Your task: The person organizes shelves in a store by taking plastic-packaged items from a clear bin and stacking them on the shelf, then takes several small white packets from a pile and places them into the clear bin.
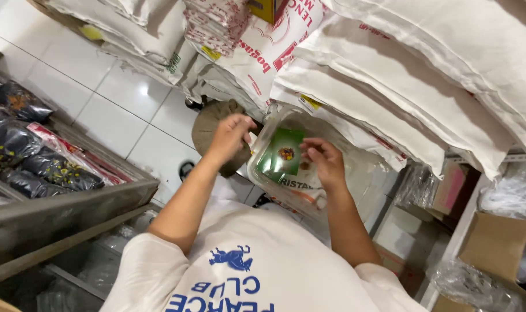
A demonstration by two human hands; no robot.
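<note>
Both hands hold up a clear plastic bag [309, 173] in front of my chest. Inside it lies a green card [280, 153] with a small coloured picture. My left hand [228, 136] is closed on the bag's left upper edge. At the bag's middle, the fingers of my right hand [323, 162] pinch the plastic just right of the green card. My white shirt with blue print [245, 271] fills the bottom of the view.
White sacks [401, 75] are piled high across the top and right. A metal shelf [72, 202] with dark packets [20, 150] stands at the left. Cardboard boxes [497, 242] and plastic wrap sit at the right. A brown cloth lump [208, 124] lies on the white tiled floor [118, 92].
</note>
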